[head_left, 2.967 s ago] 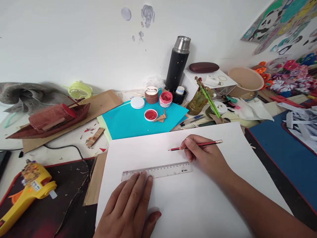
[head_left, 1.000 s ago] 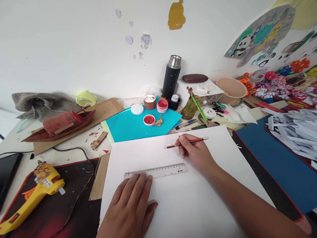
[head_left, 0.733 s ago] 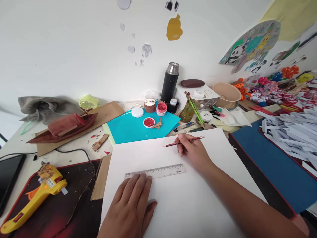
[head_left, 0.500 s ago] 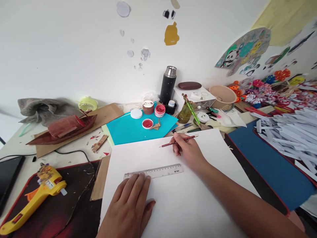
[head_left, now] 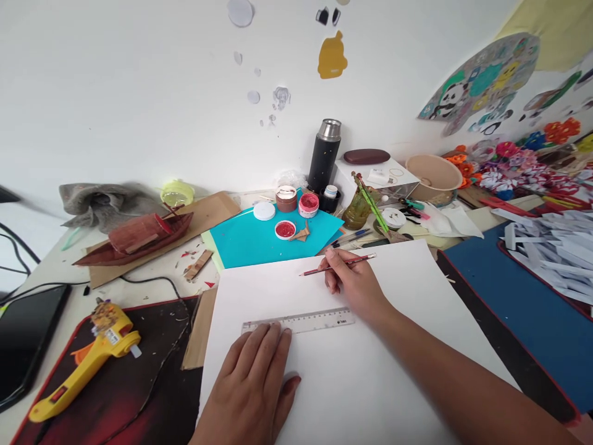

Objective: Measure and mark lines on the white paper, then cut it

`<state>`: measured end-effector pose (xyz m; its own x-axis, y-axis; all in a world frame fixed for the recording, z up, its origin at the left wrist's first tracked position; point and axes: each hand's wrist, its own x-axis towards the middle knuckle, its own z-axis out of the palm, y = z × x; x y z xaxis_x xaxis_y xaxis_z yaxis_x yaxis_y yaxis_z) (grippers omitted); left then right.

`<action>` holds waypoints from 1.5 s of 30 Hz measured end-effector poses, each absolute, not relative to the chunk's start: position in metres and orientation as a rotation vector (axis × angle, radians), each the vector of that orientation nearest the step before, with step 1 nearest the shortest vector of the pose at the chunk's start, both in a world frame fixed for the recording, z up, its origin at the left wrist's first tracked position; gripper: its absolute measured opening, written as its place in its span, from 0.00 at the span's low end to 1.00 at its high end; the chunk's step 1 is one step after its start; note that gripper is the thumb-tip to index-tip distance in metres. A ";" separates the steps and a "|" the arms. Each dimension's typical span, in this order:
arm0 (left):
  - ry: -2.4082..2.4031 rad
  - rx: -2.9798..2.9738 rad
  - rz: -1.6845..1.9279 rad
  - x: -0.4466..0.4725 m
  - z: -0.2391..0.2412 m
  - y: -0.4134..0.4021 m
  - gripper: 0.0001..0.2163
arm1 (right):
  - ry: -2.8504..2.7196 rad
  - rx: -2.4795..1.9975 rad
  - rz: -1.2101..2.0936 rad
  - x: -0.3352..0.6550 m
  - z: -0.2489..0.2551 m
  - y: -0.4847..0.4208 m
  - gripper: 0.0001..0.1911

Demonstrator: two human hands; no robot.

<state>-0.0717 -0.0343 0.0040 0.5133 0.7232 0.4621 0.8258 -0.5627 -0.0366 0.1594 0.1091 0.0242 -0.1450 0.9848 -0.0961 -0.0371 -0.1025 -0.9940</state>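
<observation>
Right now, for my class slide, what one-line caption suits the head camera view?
Left hand resting on a clear ruler, right hand holding a pencil over white paper.

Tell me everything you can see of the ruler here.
The ruler is straight and see-through, seemingly plastic, with graduations along its far edge and dark print near its right end. It lies flat on the white paper, right end slightly farther from the person. Fingertips of the left hand cover part of its left side.
</observation>
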 end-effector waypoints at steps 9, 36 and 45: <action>-1.327 -2.506 -0.554 -0.070 0.008 -0.035 0.19 | -1.226 -1.197 1.415 0.162 0.025 0.107 0.30; -1.356 -2.428 -0.384 -0.085 0.017 -0.038 0.21 | -1.245 -1.227 1.430 0.163 0.028 0.107 0.32; -1.370 -2.418 -0.323 -0.090 0.017 -0.039 0.24 | -1.280 -1.274 1.399 0.162 0.032 0.106 0.32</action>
<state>-0.0897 -0.0385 0.0169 0.5089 0.7827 0.3584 0.8603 -0.4763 -0.1816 0.1619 0.1064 0.0323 -0.1402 0.9800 -0.1415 0.0542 -0.1351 -0.9893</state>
